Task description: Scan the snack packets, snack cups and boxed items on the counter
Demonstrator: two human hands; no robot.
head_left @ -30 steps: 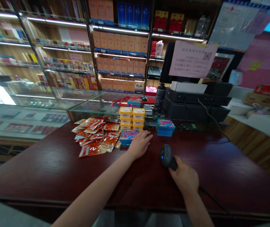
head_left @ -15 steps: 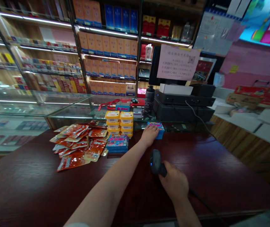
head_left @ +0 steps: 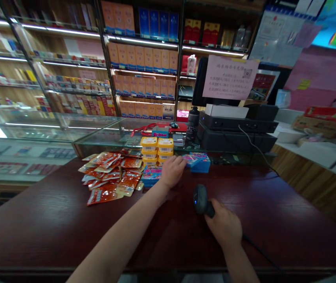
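My left hand is over the counter, its fingers closed on the edge of a flat blue-and-pink packet. That packet is tilted and partly in front of a blue stack of packets on the right. Just left of the hand lies another pile of blue-and-pink packets, partly covered by it. Behind these rise yellow-lidded tubs in two columns. My right hand grips a black barcode scanner with a blue light, its head pointing up and away from me.
Orange foil snack pouches are heaped on the left of the dark wooden counter. A glass display case runs along the back. A monitor with a pink sign stands at the right, beside a black bottle. The scanner's cable trails right.
My left hand has moved left from the right-hand blue stack, drawing a packet off it. The right hand still holds the scanner in about the same place. The view has shifted slightly left.
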